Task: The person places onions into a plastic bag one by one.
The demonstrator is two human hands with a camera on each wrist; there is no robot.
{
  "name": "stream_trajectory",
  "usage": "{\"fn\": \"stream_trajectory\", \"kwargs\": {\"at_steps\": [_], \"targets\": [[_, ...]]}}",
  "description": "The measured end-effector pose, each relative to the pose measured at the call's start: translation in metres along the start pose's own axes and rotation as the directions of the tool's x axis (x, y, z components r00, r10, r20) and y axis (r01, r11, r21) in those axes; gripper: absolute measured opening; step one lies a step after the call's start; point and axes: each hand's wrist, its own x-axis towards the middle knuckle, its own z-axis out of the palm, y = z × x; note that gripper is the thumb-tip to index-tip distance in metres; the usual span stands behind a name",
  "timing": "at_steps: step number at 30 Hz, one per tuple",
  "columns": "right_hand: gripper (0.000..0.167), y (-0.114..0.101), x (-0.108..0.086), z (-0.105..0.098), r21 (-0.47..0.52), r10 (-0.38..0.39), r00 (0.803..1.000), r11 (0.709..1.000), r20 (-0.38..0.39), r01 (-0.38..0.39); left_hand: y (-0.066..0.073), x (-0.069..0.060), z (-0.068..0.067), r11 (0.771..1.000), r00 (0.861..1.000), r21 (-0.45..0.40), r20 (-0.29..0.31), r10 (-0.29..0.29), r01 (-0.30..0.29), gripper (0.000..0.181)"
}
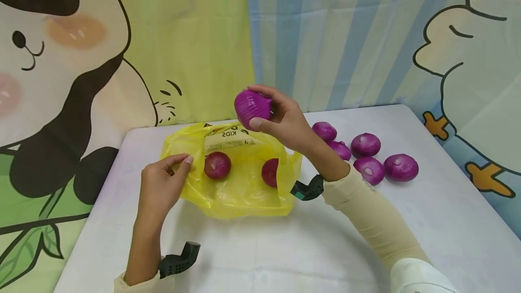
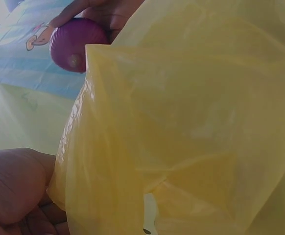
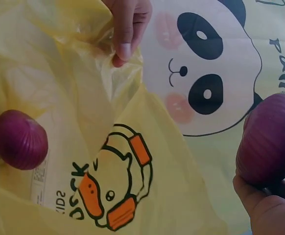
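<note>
A purple onion (image 1: 251, 108) is gripped between the thumb and fingers of my right hand (image 1: 286, 119), held up over the back rim of a yellow plastic bag (image 1: 240, 198). My left hand (image 1: 163, 184) pinches the bag's left edge between thumb and fingers. Through the bag's wide mouth show two onions, one at the left (image 1: 217, 165) and one at the right (image 1: 270, 172), the latter partly covered by a fold. In the right wrist view the held onion (image 3: 270, 139) is at the right edge, apart from the bag (image 3: 83, 98).
Several more purple onions (image 1: 366, 144) lie grouped on the white table (image 1: 260, 257) right of the bag, some partly behind my right forearm. A printed curtain (image 1: 203, 49) hangs behind the table's back edge. Each wrist wears a small black device (image 1: 179, 261).
</note>
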Motion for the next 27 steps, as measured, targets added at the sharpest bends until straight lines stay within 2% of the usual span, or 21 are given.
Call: {"fn": "stream_trajectory", "kwargs": {"at_steps": [6,12,15,19,21,27], "targets": [[0.061,0.010,0.004,0.013,-0.003,-0.010,0.997,1.000,0.082,0.010,0.001,0.000,0.001,1.000,1.000,-0.007,0.011,-0.004,0.004,0.033],[0.058,0.019,0.006,0.027,-0.027,0.035,0.984,0.999,0.177,-0.031,0.001,0.000,0.001,1.000,1.000,-0.006,0.011,0.003,-0.003,0.032],[0.059,0.022,0.006,0.032,-0.035,0.063,0.963,0.998,0.261,-0.056,0.001,-0.001,0.001,1.000,1.000,-0.007,0.016,0.007,-0.007,0.032],[0.060,0.027,0.006,0.038,-0.079,0.122,0.921,0.992,0.370,-0.100,0.001,-0.001,0.001,1.000,1.000,-0.003,0.021,0.016,-0.016,0.032],[0.060,0.030,0.006,0.041,-0.122,0.160,0.908,0.985,0.386,-0.122,0.001,-0.001,0.001,1.000,1.000,-0.001,0.021,0.021,-0.020,0.032],[0.060,0.037,0.008,0.043,-0.260,0.266,0.895,0.949,0.359,-0.178,0.001,-0.001,0.001,1.000,0.999,-0.003,0.026,0.022,-0.022,0.032]]}}
